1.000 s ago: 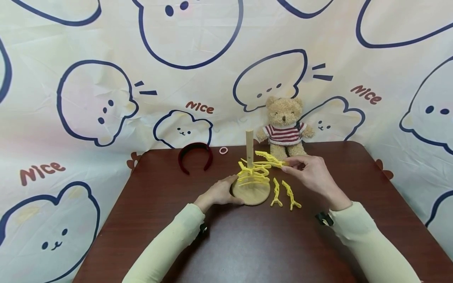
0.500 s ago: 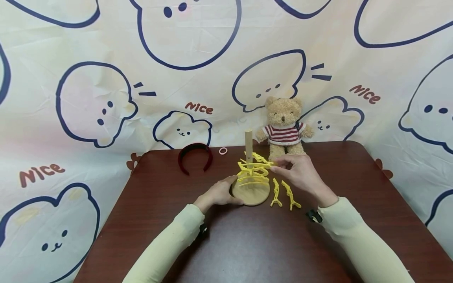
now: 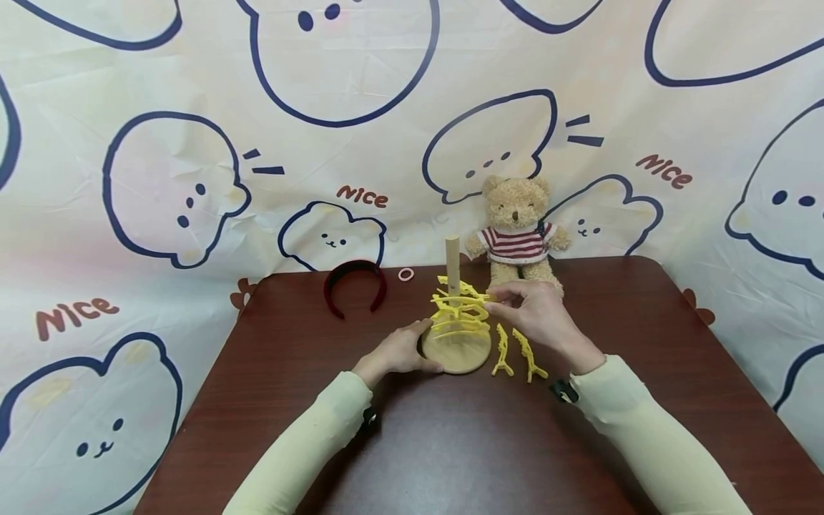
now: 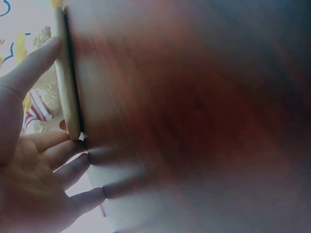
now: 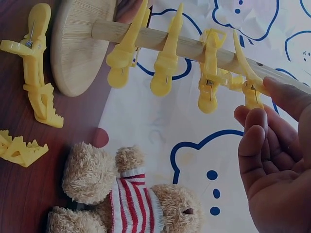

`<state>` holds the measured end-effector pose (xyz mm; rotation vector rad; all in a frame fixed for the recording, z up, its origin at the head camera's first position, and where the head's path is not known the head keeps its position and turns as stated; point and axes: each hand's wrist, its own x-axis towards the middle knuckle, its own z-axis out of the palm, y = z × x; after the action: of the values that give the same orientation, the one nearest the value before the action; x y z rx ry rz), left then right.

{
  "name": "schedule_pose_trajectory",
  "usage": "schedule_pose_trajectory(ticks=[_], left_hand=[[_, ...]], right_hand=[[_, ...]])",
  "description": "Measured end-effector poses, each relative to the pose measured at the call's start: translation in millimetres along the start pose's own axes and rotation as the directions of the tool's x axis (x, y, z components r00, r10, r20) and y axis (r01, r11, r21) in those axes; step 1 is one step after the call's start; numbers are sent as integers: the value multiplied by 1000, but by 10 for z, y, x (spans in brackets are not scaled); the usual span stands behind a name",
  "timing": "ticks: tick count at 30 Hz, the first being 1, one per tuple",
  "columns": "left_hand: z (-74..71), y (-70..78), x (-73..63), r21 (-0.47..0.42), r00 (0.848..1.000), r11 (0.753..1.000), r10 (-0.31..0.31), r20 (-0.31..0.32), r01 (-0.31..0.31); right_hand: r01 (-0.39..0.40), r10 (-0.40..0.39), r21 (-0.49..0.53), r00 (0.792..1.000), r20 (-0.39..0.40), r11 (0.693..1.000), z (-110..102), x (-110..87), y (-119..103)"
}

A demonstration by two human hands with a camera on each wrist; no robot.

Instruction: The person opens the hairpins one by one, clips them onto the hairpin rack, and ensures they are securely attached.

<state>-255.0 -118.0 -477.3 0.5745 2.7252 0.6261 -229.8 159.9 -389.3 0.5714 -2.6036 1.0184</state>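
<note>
Sliding left, the right hand [image 3: 537, 311] brings a yellow clip [image 5: 250, 88] to the wooden stick [image 3: 453, 261], so the clip's two long arms now go around it, above the other clips [image 5: 165, 70]. This hand pinches the clip's tail. The left hand [image 3: 400, 350] grips the round base [image 3: 460, 355].

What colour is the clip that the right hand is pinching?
The clip in the right hand is yellow; the right wrist view shows it best.
</note>
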Motion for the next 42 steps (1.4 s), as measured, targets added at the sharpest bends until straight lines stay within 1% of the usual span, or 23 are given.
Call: schedule_pose_trajectory(ticks=[5, 13, 18, 25, 29, 36, 42], left_hand=[[-12, 4, 13, 3, 1000, 1000, -11, 2, 11], [-9, -3, 19, 5, 1000, 1000, 2, -4, -2], [-14, 7, 18, 16, 1000, 1000, 2, -5, -2], [-26, 36, -6, 12, 1000, 1000, 18, -5, -17], [-22, 37, -3, 17, 1000, 1000, 18, -8, -18], [-19, 37, -4, 15, 1000, 1000, 14, -5, -14], [-19, 33, -5, 9, 1000, 1000, 14, -7, -14]], right_hand=[[12, -12, 12, 1000, 6, 1000, 23, 16, -8], [23, -23, 37, 1000, 12, 999, 52, 32, -6], [18, -19, 26, 1000, 24, 999, 41, 34, -3], [48, -48, 14, 999, 14, 999, 54, 39, 14], [49, -50, 12, 999, 23, 999, 59, 43, 20], [35, -36, 27, 998, 44, 999, 58, 46, 27], [-17, 13, 48, 997, 70, 999, 66, 62, 35]])
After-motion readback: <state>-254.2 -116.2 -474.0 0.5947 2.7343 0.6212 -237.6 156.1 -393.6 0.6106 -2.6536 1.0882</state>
